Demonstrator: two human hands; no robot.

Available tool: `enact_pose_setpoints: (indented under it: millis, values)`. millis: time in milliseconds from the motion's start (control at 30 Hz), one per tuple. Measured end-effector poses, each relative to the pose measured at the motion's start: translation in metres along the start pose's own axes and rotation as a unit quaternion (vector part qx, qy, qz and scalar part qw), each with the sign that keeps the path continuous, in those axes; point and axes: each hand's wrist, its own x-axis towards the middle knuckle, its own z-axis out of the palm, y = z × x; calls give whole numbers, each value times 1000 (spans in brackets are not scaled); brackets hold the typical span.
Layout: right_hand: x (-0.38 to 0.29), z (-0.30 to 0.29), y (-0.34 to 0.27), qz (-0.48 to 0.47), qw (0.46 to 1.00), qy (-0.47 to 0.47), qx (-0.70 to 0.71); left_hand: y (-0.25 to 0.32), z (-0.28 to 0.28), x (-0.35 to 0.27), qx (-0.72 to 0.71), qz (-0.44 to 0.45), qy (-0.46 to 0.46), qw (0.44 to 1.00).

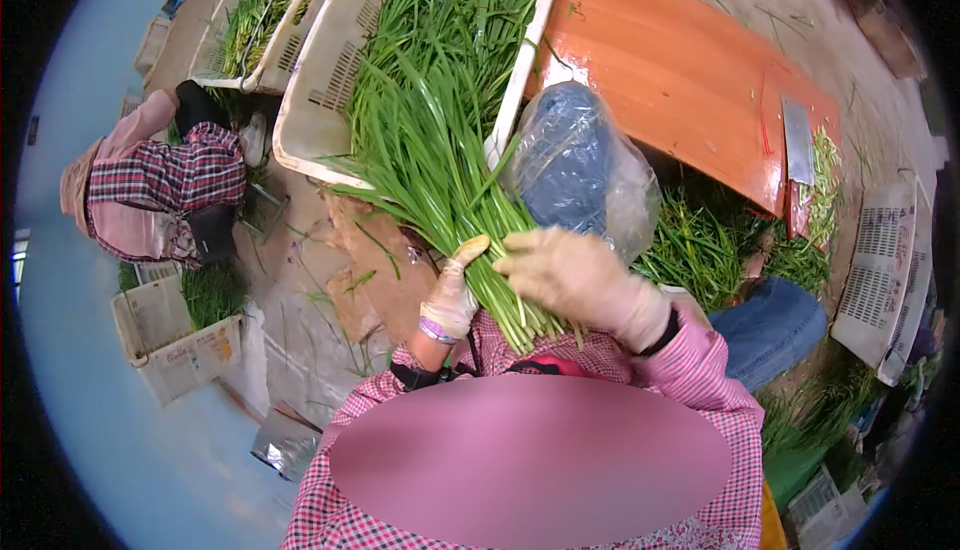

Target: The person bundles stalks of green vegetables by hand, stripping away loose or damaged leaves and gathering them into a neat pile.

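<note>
A bunch of garlic chives [442,152] lies slantwise before me, its green leaves pointing away and its pale stem ends near my lap. My gloved left hand [456,287] grips the bunch from the left, the yellow-stained thumb across the stems. Over the right side of the stems is my gloved right hand [574,276], blurred, with its fingertips at the stems; whether they hold any is unclear. The leaf tips reach over a large white plastic crate [319,62] heaped with more chives [465,17].
An orange board [675,62] stands ahead right, bearing a cleaver [797,141] and trimmed bits [825,175]. Loose chives [694,250] lie beneath it. My knee [566,152] is wrapped in clear plastic. Another person [165,182] sits at left near crates [187,359]. Another crate [877,265] stands right.
</note>
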Motion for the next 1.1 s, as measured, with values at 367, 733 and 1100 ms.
enact_pose_setpoints:
  millis: [367,733,1100]
  values:
    - [135,-17,71,-65,969,-23,-238,-4,-20,7,-25,-36,-49,998]
    - [99,-68,43,-88,993,-28,-75,2,-6,-2,-53,-43,-78,995]
    - [84,-29,62,202,943,-11,266,3,-11,-2,-38,-34,-62,997]
